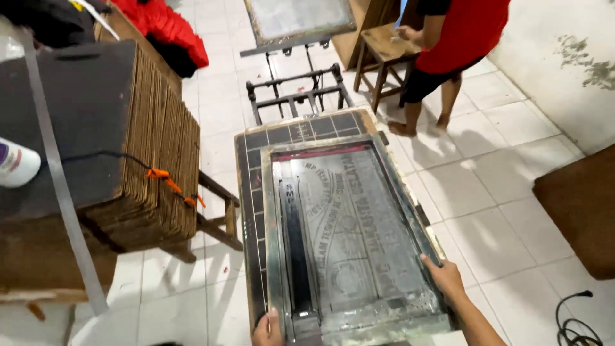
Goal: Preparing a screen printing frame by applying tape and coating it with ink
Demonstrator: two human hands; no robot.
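Observation:
A grey-framed printing screen [349, 240] lies flat on a dark gridded board [253, 192] in front of me. A long black squeegee [296, 250] rests inside the frame along its left side. My left hand [268, 328] grips the frame's near left corner, thumb on top. My right hand [443, 277] holds the frame's right edge near the front. A faint round design shows on the mesh.
A tall stack of flat brown boards [128, 134] sits on a wooden stand at left, with a white bottle [16, 163] beside it. A person in a red shirt [458, 32] stands by a wooden stool [384, 48] at the back. A second screen press [298, 38] and black cable [573, 317] lie nearby.

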